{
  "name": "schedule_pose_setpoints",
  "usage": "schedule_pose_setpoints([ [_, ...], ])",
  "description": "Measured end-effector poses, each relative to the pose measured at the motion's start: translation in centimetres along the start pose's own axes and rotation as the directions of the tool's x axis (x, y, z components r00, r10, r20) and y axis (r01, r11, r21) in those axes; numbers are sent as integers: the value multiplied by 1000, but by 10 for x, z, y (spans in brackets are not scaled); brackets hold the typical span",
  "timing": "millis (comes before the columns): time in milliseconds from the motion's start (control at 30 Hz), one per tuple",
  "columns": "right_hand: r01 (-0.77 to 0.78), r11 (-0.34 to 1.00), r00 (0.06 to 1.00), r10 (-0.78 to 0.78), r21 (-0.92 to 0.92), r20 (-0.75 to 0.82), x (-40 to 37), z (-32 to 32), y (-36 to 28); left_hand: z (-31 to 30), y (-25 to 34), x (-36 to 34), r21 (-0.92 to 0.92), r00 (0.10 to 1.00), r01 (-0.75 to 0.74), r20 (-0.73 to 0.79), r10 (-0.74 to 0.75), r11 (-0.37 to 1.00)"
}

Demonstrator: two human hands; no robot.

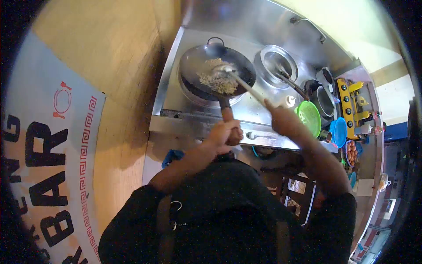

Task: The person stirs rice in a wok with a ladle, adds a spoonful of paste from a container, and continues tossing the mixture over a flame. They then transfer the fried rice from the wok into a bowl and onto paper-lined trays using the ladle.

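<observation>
A dark wok (191, 59) with a wooden handle (227, 115) sits on the left burner of a steel stove. My left hand (223, 134) is closed around that handle, near its end. Pale brown crumbly food (224, 84) lies in the lower middle of the wok. My right hand (285, 122) grips the far end of a long-handled ladle (250, 89). The ladle's shiny head is down in the wok, touching the food, and its exact shape is blurred.
Right of the wok stands a round metal pan (263, 59) with another utensil in it. Further right are a green bowl (313, 113), a blue bowl (338, 132), a dark saucepan (324, 102), and a yellow burner unit (346, 105). A lettered banner (57, 145) hangs at left.
</observation>
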State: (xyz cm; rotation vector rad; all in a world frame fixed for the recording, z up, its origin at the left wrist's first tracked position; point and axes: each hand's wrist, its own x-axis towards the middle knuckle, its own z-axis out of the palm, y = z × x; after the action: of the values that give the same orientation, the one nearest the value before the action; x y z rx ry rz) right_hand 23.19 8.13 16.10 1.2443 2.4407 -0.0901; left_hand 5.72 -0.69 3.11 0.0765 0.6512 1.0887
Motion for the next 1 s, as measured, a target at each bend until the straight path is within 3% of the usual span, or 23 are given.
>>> schedule_pose_setpoints([
  [67,78,963,995,-61,257,-73,2,-1,24,4,-18,12,-141,999,-21,-38,16,990],
  [100,100,933,992,-68,347,-104,-6,-1,28,-5,-14,18,-138,999,-25,-38,19,990],
  [133,101,934,992,-68,344,-107,-17,-18,20,-17,-6,27,-24,998,-62,-21,62,998],
  [167,-38,898,997,6,439,75,-31,-43,8,-27,-1,34,87,995,-100,-1,101,991],
  [200,-189,843,963,60,504,261,-42,-55,0,-33,1,37,82,995,-101,-2,101,992],
  [233,46,922,996,-69,384,48,-39,-11,20,-39,4,40,22,999,-53,-5,53,998],
  [267,117,945,991,-133,306,31,-32,16,20,-43,7,42,-37,1000,-7,-3,7,999],
  [333,-66,972,997,55,224,55,-6,34,-12,-50,0,41,36,996,-81,40,79,996],
  [433,-46,941,988,93,334,-127,45,74,-12,-52,13,34,69,998,-57,17,56,996],
  [533,-111,887,959,213,447,-185,84,61,-33,-64,12,35,-27,997,-72,26,73,997],
  [633,-37,839,950,199,542,-242,141,70,-37,-72,9,39,-31,997,-69,41,70,997],
  [700,31,900,983,52,434,-178,149,75,-43,-71,17,37,-16,997,-56,42,57,998],
  [800,87,986,996,-90,140,18,69,33,-42,-84,20,46,4,997,18,72,-18,1000],
  [900,37,997,990,-28,-65,137,3,7,-32,-79,14,35,1,995,76,58,-76,997],
  [1000,-29,989,999,31,-144,10,-8,17,-8,-10,6,-4,24,999,-25,-43,26,999],
])
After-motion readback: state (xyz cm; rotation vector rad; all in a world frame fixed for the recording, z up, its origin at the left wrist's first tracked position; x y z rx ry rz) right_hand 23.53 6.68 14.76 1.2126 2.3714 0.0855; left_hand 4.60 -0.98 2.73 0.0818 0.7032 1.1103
